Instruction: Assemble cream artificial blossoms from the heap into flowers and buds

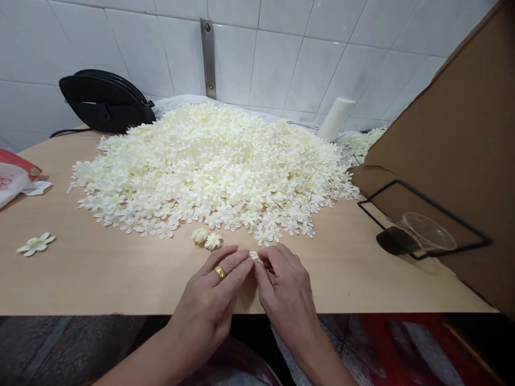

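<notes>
Near the table's front edge, my left hand [217, 289] and my right hand [284, 284] meet at a small stack of pale artificial flower petals [255, 256]. Both sets of fingertips pinch the stack, and part of it is hidden behind them. A gold ring is on one left finger. Just beyond my left fingers lie two small bunched flowers [213, 241], close together on the table. Behind them spreads a large heap of cream-white artificial flowers [217, 166], its nearest blossoms lying loose and flat.
A black bag [104, 102] stands at the back left, and a white roll [336, 119] at the back right. A cardboard panel [450, 150] borders the right side, beside a black wire frame [434, 201] and a clear plastic cup [428, 231]. One larger flower [36, 244] lies far left.
</notes>
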`<control>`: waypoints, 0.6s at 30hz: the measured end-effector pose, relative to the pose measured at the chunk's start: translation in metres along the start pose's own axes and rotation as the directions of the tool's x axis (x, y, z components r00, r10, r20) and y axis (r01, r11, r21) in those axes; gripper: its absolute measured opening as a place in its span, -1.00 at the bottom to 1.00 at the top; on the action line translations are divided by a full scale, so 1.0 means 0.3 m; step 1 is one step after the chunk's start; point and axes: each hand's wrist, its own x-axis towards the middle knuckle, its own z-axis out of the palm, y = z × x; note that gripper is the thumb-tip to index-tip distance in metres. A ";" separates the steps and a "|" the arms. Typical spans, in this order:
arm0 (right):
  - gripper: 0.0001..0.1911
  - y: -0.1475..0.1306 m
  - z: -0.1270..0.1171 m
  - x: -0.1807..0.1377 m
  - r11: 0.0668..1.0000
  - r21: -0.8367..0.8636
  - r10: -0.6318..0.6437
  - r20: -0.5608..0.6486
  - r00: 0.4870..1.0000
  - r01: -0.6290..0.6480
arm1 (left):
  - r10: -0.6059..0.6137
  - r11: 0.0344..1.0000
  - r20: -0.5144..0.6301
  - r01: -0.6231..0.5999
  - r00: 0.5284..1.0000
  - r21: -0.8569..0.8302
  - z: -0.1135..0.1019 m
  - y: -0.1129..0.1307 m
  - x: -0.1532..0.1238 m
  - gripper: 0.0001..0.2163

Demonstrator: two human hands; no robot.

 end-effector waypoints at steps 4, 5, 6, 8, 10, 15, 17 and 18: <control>-0.83 0.027 -0.010 -0.003 0.994 -0.100 -0.039 0.009 0.999 0.040 | -0.001 1.000 0.039 0.002 0.999 -0.020 0.012 -0.005 0.005 -0.51; -0.85 0.033 -0.012 -0.005 0.994 -0.103 -0.046 0.019 0.999 0.048 | 0.001 1.000 0.050 0.000 0.999 -0.018 0.015 -0.006 0.008 -0.51; -0.87 0.040 -0.015 -0.008 0.994 -0.093 -0.050 0.029 0.998 0.052 | 0.003 1.000 0.059 -0.003 0.998 -0.012 0.018 -0.007 0.010 -0.51; -0.91 0.051 -0.020 -0.014 0.997 -0.048 -0.058 0.052 0.997 0.061 | 0.007 1.000 0.065 -0.008 0.998 0.014 0.026 -0.009 0.014 -0.51; -0.89 0.060 -0.026 -0.021 0.998 -0.009 -0.066 0.070 0.995 0.067 | 0.014 0.999 0.062 -0.017 0.998 0.050 0.034 -0.008 0.019 -0.51; -0.71 0.075 -0.042 -0.045 0.997 0.021 -0.076 0.007 0.997 0.076 | 0.028 0.996 0.096 -0.036 0.995 0.081 0.042 0.003 0.032 -0.54; -0.65 0.078 -0.046 -0.054 0.994 0.008 -0.110 -0.056 0.992 0.111 | 0.006 0.998 0.102 -0.012 0.995 0.065 0.039 0.006 0.035 -0.56; -0.62 0.079 -0.047 -0.057 0.989 -0.011 -0.146 -0.086 0.985 0.146 | -0.005 0.999 0.092 0.000 0.996 0.053 0.036 0.006 0.035 -0.57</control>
